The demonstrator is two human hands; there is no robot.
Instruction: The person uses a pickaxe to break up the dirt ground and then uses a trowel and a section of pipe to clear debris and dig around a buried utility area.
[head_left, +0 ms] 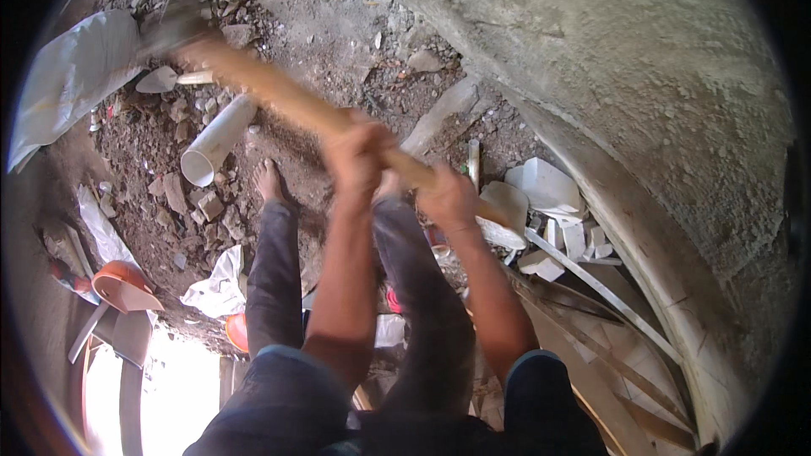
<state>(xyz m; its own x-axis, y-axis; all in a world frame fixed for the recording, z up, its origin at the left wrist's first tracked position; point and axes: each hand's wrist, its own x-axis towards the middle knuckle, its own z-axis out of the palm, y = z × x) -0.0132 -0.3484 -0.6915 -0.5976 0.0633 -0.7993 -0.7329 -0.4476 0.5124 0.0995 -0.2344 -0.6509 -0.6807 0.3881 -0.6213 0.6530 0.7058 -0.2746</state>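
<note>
Both my hands grip the thick wooden handle point(296, 105) of a long digging tool, which slants from upper left to lower right. It looks like a pickaxe, but its head point(177, 25) is smeared by motion at the upper left. My left hand point(359, 152) is wrapped round the middle of the handle. Lower down, near the butt end, my right hand point(448, 196) is closed on it. Beneath the handle lies broken earth point(287, 135) with stones. A white plastic pipe point(218, 139) rests on the soil left of my bare left foot point(268, 181).
A rough plastered wall point(642, 59) curves along the right. White broken pieces point(549, 190) and wooden boards point(600, 355) lie at its foot. On the left are a pale sack point(80, 67), a small trowel-shaped blade point(158, 80), rubble point(177, 194) and an orange curved object point(125, 280).
</note>
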